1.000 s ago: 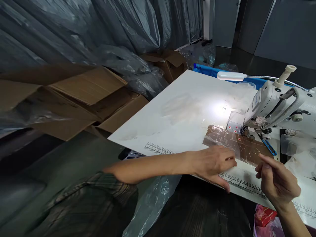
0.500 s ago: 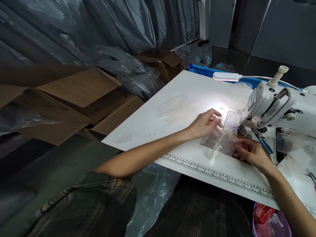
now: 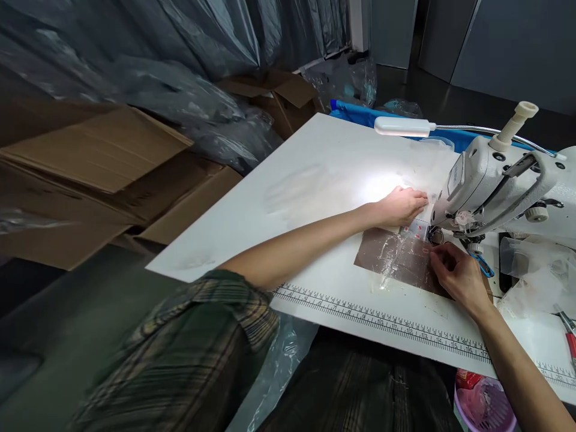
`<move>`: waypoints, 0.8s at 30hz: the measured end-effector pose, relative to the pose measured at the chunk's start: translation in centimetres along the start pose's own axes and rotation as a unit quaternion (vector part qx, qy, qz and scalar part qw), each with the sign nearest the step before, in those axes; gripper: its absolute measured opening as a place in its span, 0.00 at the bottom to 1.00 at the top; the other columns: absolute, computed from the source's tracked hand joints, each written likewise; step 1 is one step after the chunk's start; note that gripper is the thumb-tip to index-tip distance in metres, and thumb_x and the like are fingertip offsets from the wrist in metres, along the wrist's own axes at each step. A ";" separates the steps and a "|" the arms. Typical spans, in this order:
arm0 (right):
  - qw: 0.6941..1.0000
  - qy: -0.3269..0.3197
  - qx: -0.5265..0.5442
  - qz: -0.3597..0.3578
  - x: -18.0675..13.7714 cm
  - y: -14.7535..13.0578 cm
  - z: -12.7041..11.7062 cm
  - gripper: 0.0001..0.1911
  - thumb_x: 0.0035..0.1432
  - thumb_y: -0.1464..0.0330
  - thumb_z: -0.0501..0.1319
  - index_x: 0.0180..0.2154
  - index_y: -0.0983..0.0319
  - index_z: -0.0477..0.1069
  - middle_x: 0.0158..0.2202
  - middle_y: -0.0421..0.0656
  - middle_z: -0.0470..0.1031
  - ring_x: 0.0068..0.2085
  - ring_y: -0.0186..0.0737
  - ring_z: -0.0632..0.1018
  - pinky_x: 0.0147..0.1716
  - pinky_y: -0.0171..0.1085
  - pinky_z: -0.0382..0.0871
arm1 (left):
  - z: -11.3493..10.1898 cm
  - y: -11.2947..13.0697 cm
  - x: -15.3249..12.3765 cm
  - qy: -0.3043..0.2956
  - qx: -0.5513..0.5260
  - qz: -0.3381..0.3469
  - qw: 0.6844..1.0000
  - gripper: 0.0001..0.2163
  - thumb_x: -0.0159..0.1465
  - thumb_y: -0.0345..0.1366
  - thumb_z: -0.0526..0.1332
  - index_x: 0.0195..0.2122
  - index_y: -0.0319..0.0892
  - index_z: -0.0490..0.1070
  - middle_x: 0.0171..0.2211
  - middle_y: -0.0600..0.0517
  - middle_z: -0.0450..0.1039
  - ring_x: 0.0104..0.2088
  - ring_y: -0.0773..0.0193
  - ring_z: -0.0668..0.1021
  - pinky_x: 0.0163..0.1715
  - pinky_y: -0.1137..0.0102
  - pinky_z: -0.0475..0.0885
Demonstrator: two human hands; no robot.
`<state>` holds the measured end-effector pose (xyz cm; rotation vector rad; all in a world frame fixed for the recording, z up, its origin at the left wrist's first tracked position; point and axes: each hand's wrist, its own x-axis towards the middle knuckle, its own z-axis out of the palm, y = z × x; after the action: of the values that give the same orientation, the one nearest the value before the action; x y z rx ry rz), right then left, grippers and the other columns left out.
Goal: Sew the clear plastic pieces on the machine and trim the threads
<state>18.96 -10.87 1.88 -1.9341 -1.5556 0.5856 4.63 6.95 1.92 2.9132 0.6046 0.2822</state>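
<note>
Clear plastic film [image 3: 390, 264] with small red marks lies at the sewing machine [image 3: 468, 180], partly over a brownish flat panel [image 3: 371, 249]. My left hand [image 3: 402, 206] is at the film's far side, left of the needle area, with its fingers bent down and pressed together on the film. In front of the presser foot [image 3: 434, 234], my right hand [image 3: 459, 277] pinches the near right part of the film between thumb and fingers. The needle tip is too small to make out.
A white lamp [image 3: 402, 126] lights the white table [image 3: 297, 198], which has a ruler strip [image 3: 382, 324] along its front edge. Blue thread snips [image 3: 482, 264], sheer fabric [image 3: 533, 273] and a red-handled tool [image 3: 570, 342] lie right. Cardboard boxes [image 3: 99, 150] stand left; a purple basket [image 3: 490, 420] sits below.
My left hand has moved away from me and right, from above the film down onto its far part. My right hand has closed into a pinch near the presser foot. The film lies flatter.
</note>
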 end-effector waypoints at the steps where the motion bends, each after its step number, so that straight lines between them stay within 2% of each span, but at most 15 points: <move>1: 1.000 -0.005 0.004 -0.002 -0.1 0.0 -0.1 0.17 0.56 0.56 0.56 0.34 0.61 0.76 0.21 0.41 0.74 0.22 0.39 0.73 0.22 0.35 0.62 | 0.3 -0.4 0.6 0.004 -0.011 0.020 1.000 0.16 0.72 0.33 0.47 0.42 0.39 0.75 0.44 0.42 0.76 0.44 0.56 0.77 0.41 0.64 0.66; 4: 1.000 -0.025 0.019 0.001 -0.2 -0.1 -0.4 0.20 0.56 0.54 0.56 0.35 0.62 0.76 0.22 0.41 0.73 0.22 0.38 0.72 0.22 0.35 0.62 | 0.7 -1.8 1.2 0.030 -0.046 0.056 0.997 0.14 0.71 0.33 0.49 0.45 0.41 0.75 0.46 0.44 0.77 0.47 0.57 0.78 0.46 0.64 0.67; 7: 0.997 -0.064 0.037 0.010 -0.3 -0.2 -1.2 0.23 0.57 0.52 0.56 0.38 0.63 0.77 0.22 0.42 0.73 0.22 0.37 0.71 0.21 0.35 0.62 | 0.7 -2.1 -0.2 0.135 -0.067 0.047 0.987 0.12 0.71 0.34 0.51 0.49 0.43 0.73 0.51 0.45 0.75 0.51 0.59 0.77 0.48 0.65 0.70; 9: 0.995 -0.093 0.038 0.007 -0.2 -0.2 -1.7 0.23 0.57 0.51 0.57 0.40 0.63 0.77 0.24 0.42 0.74 0.23 0.37 0.71 0.22 0.35 0.63 | 0.7 -1.2 -2.1 0.210 -0.059 0.027 0.976 0.12 0.71 0.34 0.51 0.48 0.41 0.72 0.48 0.45 0.77 0.47 0.59 0.78 0.43 0.64 0.72; 10: 0.994 -0.105 0.032 0.002 -0.2 -0.1 -2.0 0.23 0.56 0.52 0.58 0.41 0.63 0.77 0.24 0.42 0.75 0.23 0.37 0.72 0.22 0.35 0.64 | 0.8 -0.4 -3.0 0.224 -0.045 0.027 0.973 0.11 0.72 0.34 0.51 0.46 0.40 0.73 0.43 0.46 0.78 0.42 0.60 0.78 0.39 0.64 0.71; 12: 0.994 -0.110 0.012 -0.011 -0.2 -0.1 -2.3 0.21 0.56 0.53 0.60 0.41 0.62 0.77 0.25 0.41 0.75 0.23 0.37 0.72 0.23 0.36 0.65 | 1.1 1.5 -4.9 0.228 -0.011 0.043 0.973 0.13 0.73 0.33 0.50 0.38 0.40 0.73 0.34 0.50 0.78 0.33 0.63 0.77 0.33 0.66 0.69; 14: 0.995 -0.092 -0.007 -0.022 -0.4 -0.1 -2.1 0.17 0.54 0.55 0.62 0.39 0.61 0.77 0.24 0.41 0.75 0.23 0.37 0.72 0.23 0.35 0.65 | 1.3 3.3 -6.3 0.216 0.032 0.082 0.972 0.12 0.73 0.34 0.51 0.36 0.40 0.73 0.34 0.50 0.78 0.30 0.65 0.75 0.32 0.66 0.68; 19: 0.997 -0.025 -0.032 -0.064 -1.8 -0.5 -0.2 0.10 0.56 0.63 0.60 0.36 0.60 0.77 0.23 0.41 0.75 0.23 0.38 0.74 0.23 0.35 0.66 | 0.8 5.8 -7.4 0.263 0.051 0.086 0.960 0.08 0.68 0.30 0.55 0.45 0.36 0.71 0.44 0.43 0.77 0.40 0.59 0.77 0.36 0.64 0.70; 21: 0.995 -0.013 -0.041 -0.094 -2.3 -0.8 0.3 0.10 0.59 0.65 0.58 0.36 0.59 0.78 0.27 0.42 0.78 0.25 0.38 0.76 0.26 0.35 0.68 | 0.8 6.4 -7.6 0.244 0.038 0.090 0.965 0.12 0.65 0.29 0.56 0.48 0.35 0.70 0.47 0.41 0.76 0.44 0.56 0.77 0.39 0.63 0.72; 24: 0.988 -0.043 -0.064 -0.131 -2.5 -1.0 0.1 0.12 0.61 0.66 0.56 0.38 0.58 0.79 0.34 0.44 0.80 0.28 0.39 0.78 0.27 0.36 0.69 | 1.1 6.8 -7.8 0.171 0.036 0.103 0.979 0.13 0.63 0.29 0.57 0.49 0.35 0.71 0.48 0.41 0.76 0.44 0.55 0.77 0.42 0.61 0.72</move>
<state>17.65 -13.13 2.45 -1.7738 -1.9054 0.4709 0.42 -2.51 0.89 3.0220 0.3587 0.8167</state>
